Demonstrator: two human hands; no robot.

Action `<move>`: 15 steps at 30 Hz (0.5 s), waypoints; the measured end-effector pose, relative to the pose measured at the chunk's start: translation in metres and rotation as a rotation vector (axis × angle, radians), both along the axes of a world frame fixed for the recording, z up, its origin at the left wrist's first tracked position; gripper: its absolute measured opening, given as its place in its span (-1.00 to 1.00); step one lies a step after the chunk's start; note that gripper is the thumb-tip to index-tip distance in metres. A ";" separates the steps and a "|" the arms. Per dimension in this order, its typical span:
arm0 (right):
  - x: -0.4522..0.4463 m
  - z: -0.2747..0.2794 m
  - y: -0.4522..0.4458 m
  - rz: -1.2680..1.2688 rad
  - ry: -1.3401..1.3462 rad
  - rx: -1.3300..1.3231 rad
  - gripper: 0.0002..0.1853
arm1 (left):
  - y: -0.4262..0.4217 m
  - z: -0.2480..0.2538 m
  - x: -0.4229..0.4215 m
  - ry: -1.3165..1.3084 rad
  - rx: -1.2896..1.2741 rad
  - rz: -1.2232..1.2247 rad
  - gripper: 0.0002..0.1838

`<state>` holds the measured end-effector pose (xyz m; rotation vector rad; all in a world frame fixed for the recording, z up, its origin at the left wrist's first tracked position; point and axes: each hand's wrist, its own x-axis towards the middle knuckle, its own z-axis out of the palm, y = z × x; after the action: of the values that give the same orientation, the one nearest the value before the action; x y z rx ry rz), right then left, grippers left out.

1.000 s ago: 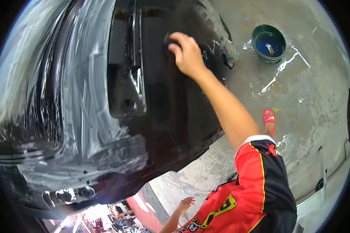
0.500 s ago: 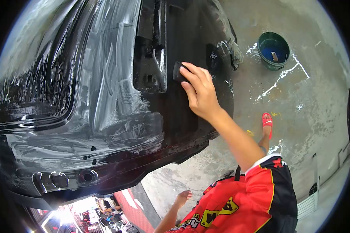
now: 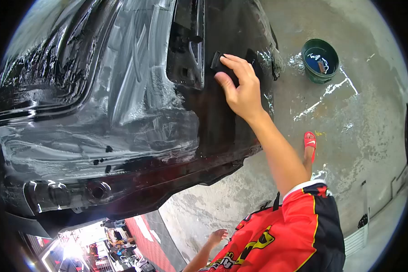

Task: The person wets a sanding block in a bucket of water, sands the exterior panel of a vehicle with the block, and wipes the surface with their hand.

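A black car body panel (image 3: pixel 213 118), wet and glossy, fills the left and middle of the view. Grey smears (image 3: pixel 136 68) cover much of its left part. My right hand (image 3: pixel 242 90) reaches over the panel, with its fingertips and thumb around a small black sanding block (image 3: pixel 216 62). The block is beside a recessed opening (image 3: pixel 186 68) in the bodywork, and part of it is hidden under my fingers. Low in the view, my left hand (image 3: pixel 219 235) hangs away from the car near my red shirt, its fingers loosely extended and nothing visible in them.
On the wet concrete floor (image 3: pixel 349 136) at upper right stands a dark green bucket (image 3: pixel 320 78) of water, with a brownish block (image 3: pixel 322 67) in it. White splashes lie around the bucket. My foot in a red sandal (image 3: pixel 309 140) is below it. Cluttered shelves (image 3: pixel 122 245) show at lower left.
The car appears higher and slightly right in the view. My right hand stays beside the opening, its fingers more arched and the thumb closer to the block. My left hand still hangs low.
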<state>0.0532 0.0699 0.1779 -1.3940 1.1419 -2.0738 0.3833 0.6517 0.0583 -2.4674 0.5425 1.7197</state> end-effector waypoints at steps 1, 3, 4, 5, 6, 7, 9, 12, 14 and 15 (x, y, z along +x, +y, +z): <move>0.003 0.000 0.007 0.001 -0.025 0.035 -0.66 | 0.009 0.003 -0.003 0.006 -0.010 0.008 -0.56; 0.019 0.003 0.056 0.007 -0.066 -0.045 -0.64 | 0.007 0.005 -0.001 -0.009 0.014 -0.042 -0.54; 0.023 0.003 0.088 0.042 -0.039 -0.017 -0.59 | 0.002 0.006 0.000 0.008 0.019 -0.048 -0.52; 0.027 -0.002 0.116 0.068 -0.024 0.009 -0.55 | 0.002 0.011 0.000 0.020 0.028 -0.046 -0.50; 0.028 0.000 0.132 0.079 -0.022 0.023 -0.55 | 0.002 0.010 0.001 0.012 0.024 -0.044 -0.50; 0.029 0.002 0.137 0.086 -0.022 0.034 -0.55 | 0.001 0.009 0.001 0.018 -0.003 -0.016 -0.51; 0.022 -0.003 0.094 0.023 0.002 -0.029 -0.60 | -0.004 0.013 0.010 0.009 -0.021 0.007 -0.51; 0.012 0.000 0.040 0.008 0.035 -0.007 -0.54 | -0.013 0.011 0.019 -0.029 -0.085 -0.080 -0.55; 0.017 0.003 0.076 0.041 0.046 -0.061 -0.54 | -0.022 0.014 0.016 -0.058 -0.101 0.013 -0.56; 0.022 0.004 0.109 0.086 0.042 -0.060 -0.52 | -0.025 0.015 0.012 -0.082 -0.110 0.117 -0.57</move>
<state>0.0756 0.1787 0.1817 -1.4940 1.0249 -2.0430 0.3955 0.6271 0.0735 -2.6836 0.5074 1.6610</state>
